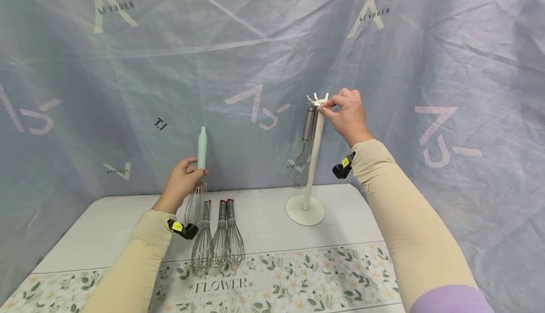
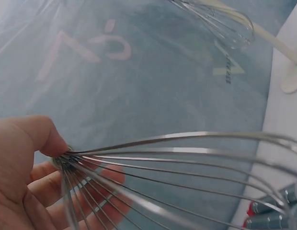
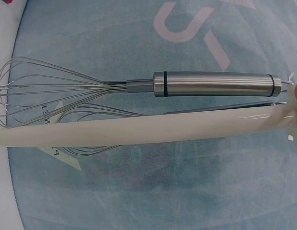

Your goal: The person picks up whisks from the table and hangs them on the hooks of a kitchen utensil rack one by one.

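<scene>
My left hand [image 1: 182,183] pinches a whisk with a mint-green handle [image 1: 202,148] at the base of that handle, handle up and wire loops down. In the left wrist view its wires [image 2: 187,151] fan out from between thumb and fingers. My right hand [image 1: 347,114] pinches the hooked white top [image 1: 319,101] of a cream upright stand [image 1: 313,161]. From the hooks hangs a whisk with a steel handle [image 3: 215,84]. Behind the pole, in the right wrist view, a second whisk [image 3: 91,112] hangs partly hidden.
Several whisks with red-tipped grey handles [image 1: 222,237] lie side by side on the white table [image 1: 268,209], below the left hand. A floral strip [image 1: 315,275] runs along the table's front. The stand's round base [image 1: 305,216] is near the back right edge, before a grey-blue cloth [image 1: 255,43].
</scene>
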`<state>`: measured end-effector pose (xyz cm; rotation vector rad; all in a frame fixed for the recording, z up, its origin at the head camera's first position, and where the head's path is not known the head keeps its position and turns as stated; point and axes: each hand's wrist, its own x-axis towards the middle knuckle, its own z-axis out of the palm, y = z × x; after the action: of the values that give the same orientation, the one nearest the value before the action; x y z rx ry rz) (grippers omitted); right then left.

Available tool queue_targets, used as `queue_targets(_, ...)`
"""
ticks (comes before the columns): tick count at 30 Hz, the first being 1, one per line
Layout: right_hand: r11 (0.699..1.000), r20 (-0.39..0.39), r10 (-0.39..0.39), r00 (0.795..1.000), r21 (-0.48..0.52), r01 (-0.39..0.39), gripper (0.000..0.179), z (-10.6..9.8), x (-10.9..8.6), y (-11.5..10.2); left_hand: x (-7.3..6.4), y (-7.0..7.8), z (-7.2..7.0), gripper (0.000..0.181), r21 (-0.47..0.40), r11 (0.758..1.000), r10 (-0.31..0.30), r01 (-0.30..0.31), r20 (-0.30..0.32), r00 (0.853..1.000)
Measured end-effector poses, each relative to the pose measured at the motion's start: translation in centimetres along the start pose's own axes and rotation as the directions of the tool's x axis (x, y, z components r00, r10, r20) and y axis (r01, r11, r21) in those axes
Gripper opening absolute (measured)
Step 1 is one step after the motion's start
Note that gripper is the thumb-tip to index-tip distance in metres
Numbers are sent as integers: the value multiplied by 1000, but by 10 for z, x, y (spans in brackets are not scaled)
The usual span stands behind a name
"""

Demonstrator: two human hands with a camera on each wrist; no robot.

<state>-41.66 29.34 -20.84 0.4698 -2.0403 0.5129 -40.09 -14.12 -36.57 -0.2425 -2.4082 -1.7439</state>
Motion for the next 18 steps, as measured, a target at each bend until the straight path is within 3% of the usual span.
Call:
queue_targets(6,1000,10,11,1000,-10,-11,17,-1,-1,0,5,25,11,58,-36,999,31,-30,22,999)
queue_targets(18,1000,19,15,1000,-12,-15,17,-1,-1,0,12,62,33,54,-18,994,106,-105,62,992)
